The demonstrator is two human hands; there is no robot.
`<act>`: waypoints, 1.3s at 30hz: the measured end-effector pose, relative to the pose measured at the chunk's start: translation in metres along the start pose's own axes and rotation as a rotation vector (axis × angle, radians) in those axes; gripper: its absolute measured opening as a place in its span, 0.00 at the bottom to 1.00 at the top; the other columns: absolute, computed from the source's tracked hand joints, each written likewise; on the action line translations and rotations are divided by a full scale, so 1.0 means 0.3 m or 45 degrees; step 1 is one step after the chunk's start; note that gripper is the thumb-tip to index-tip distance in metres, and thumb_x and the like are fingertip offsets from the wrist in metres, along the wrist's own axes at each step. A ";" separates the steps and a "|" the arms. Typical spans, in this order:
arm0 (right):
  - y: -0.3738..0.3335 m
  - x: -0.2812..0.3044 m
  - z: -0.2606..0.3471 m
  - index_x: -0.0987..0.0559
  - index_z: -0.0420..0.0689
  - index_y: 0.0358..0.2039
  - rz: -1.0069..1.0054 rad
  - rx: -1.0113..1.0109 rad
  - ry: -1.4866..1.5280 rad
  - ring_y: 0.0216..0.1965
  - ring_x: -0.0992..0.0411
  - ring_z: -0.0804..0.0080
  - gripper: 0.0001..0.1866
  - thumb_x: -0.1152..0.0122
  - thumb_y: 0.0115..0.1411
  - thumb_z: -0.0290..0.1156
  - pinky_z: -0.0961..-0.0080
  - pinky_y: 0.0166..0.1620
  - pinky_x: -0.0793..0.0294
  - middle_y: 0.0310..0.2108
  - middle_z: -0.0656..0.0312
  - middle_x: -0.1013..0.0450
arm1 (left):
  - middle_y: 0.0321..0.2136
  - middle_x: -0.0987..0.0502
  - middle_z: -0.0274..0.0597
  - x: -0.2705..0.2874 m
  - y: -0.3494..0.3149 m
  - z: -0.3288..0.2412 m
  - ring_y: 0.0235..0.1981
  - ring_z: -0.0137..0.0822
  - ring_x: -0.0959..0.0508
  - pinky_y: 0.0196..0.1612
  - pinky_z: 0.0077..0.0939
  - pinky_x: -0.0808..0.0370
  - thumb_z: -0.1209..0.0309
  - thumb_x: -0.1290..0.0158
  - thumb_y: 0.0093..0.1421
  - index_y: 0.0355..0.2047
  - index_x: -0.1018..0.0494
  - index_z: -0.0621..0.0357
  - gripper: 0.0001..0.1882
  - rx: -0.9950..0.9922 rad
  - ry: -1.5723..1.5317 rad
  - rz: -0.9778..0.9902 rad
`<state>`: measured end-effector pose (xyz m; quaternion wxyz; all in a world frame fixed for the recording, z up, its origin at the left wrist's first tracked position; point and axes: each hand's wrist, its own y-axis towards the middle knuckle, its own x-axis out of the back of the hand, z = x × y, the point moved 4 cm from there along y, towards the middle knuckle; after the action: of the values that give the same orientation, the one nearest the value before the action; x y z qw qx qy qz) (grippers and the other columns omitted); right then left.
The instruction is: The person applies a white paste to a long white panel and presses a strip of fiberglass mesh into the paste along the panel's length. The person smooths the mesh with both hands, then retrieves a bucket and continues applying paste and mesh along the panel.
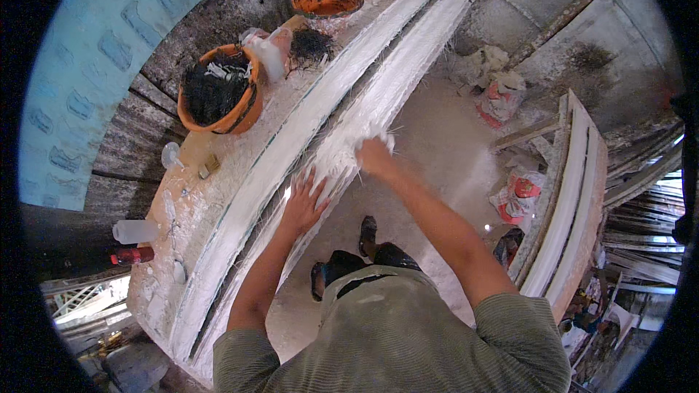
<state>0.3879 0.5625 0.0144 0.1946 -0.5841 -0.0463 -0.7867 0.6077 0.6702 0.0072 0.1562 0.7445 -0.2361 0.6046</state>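
Note:
Two long strips coated in wet white plaster (397, 84) lie side by side on the work table, with a dark gap between them. Stray fibres stick out along their edges. My left hand (301, 207) rests on the nearer strip, palm down with fingers spread. Farther up that same strip, my right hand (373, 155) is closed on a whitish clump of fibre (384, 140), pressed against the plaster. Part of the clump is hidden by the hand.
Dark fibres fill an orange tub (255, 102) at the far left; an orange basin (328, 0) stands beyond it. A white jar (135, 231) and a red bottle (132, 255) lie near the table's left edge. Another bench with white strips (568, 211) stands right, beside sacks (520, 195).

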 end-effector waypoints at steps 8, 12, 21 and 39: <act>-0.174 -0.131 0.231 0.23 0.32 0.50 0.264 -0.527 0.506 0.60 0.37 0.39 0.26 0.50 0.62 0.42 0.48 0.63 0.41 0.53 0.32 0.33 | 0.71 0.54 0.45 -0.006 0.137 -0.074 0.71 0.49 0.54 0.72 0.50 0.62 0.50 0.62 0.67 0.67 0.43 0.53 0.33 -0.275 0.127 0.224; 0.046 -0.094 -0.124 0.20 0.35 0.44 0.040 -0.364 0.003 0.55 0.32 0.44 0.21 0.51 0.62 0.39 0.49 0.62 0.39 0.49 0.41 0.28 | 0.71 0.53 0.44 -0.034 0.393 -0.102 0.71 0.45 0.52 0.72 0.44 0.57 0.50 0.63 0.68 0.67 0.47 0.59 0.34 -0.262 0.057 0.261; 0.236 0.090 -0.356 0.20 0.34 0.36 -0.246 0.006 -0.502 0.43 0.28 0.40 0.19 0.51 0.62 0.38 0.51 0.49 0.30 0.39 0.39 0.25 | 0.71 0.53 0.46 -0.096 0.411 -0.084 0.70 0.46 0.50 0.71 0.39 0.51 0.51 0.62 0.69 0.68 0.48 0.57 0.33 -0.019 -0.289 -0.062; -0.573 -0.575 1.241 0.19 0.35 0.39 0.652 0.415 -0.231 0.47 0.28 0.42 0.27 0.45 0.59 0.50 0.45 0.47 0.26 0.46 0.36 0.29 | 0.70 0.52 0.43 0.010 -1.418 0.158 0.71 0.42 0.52 0.72 0.40 0.54 0.53 0.63 0.70 0.68 0.49 0.52 0.30 0.144 -0.263 0.118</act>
<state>0.7030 0.8758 -0.0041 0.4723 -0.6058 -0.0404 -0.6390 0.8772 1.0023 0.0222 0.0608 0.7987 -0.2507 0.5436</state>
